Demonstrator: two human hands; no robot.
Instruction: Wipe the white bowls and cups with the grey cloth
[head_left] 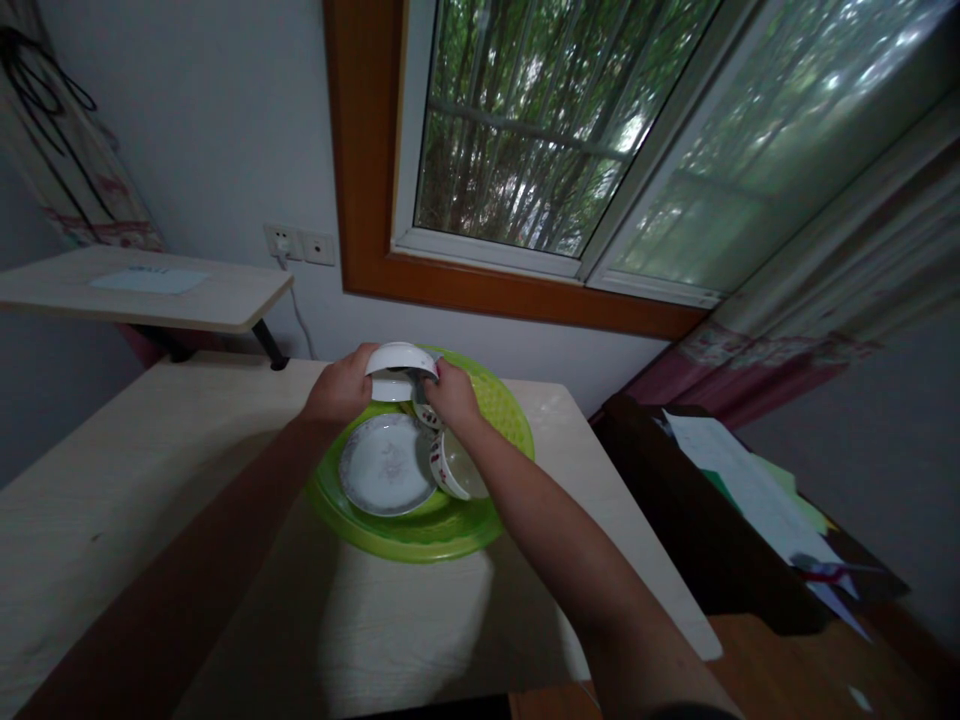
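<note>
A white bowl (403, 356) is tipped on its side above the far part of a round green plastic basin (427, 550). My left hand (343, 385) grips the bowl's left edge, and my right hand (452, 393) is closed on its right edge. Inside the basin, nearer to me, lies a white plate (386, 465) with a grey patterned rim. Against the plate's right side leans a white bowl with red marks (448, 468), partly covered by my right forearm. Another patterned bowl (427, 412) shows just below my right hand, mostly hidden.
The basin stands on a pale wooden table (405, 620). A raised shelf (60, 290) with a paper sheet (150, 280) is at the left. Behind are a wall socket (282, 242) with a plugged cord and a window. Papers (750, 490) lie on dark furniture at the right.
</note>
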